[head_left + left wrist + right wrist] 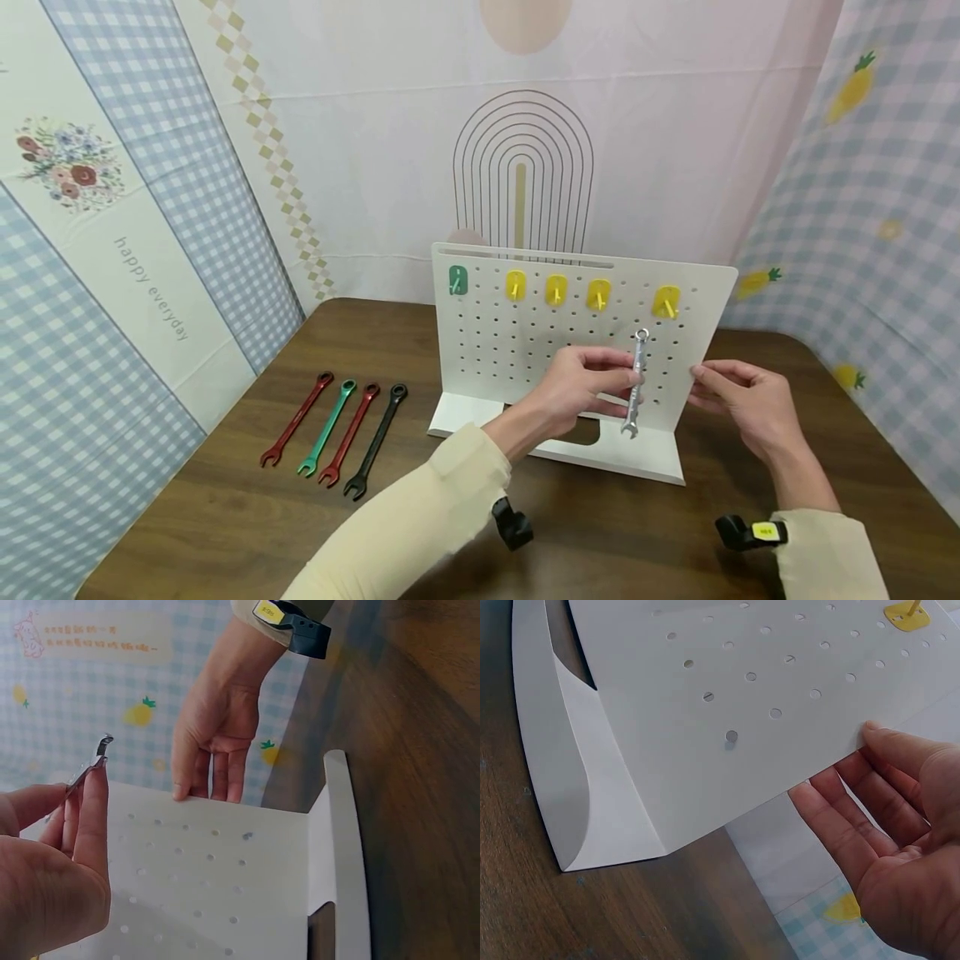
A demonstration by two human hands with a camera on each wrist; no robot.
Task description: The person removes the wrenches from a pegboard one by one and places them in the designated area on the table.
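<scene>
My left hand [573, 383] pinches a silver combination wrench [637, 375] between thumb and fingers, in front of the right part of a white pegboard [487, 342]. The wrench stands nearly upright, ring end up and open jaw down, just below the rightmost yellow hook [666, 302]. At the board's right edge, my right hand [750, 404] grips the panel. Its thumb lies on the front face, and the other fingers reach behind, as the right wrist view shows. In the left wrist view, the wrench [97, 754] sticks out past the fingertips.
More yellow hooks [556, 290] and a green hook [458, 281] line the board's upper row; no wrench hangs there. Left of the board, a red wrench [297, 418], a green wrench [327, 428], another red wrench [350, 434] and a black wrench [377, 442] lie side by side on the wooden table [247, 517].
</scene>
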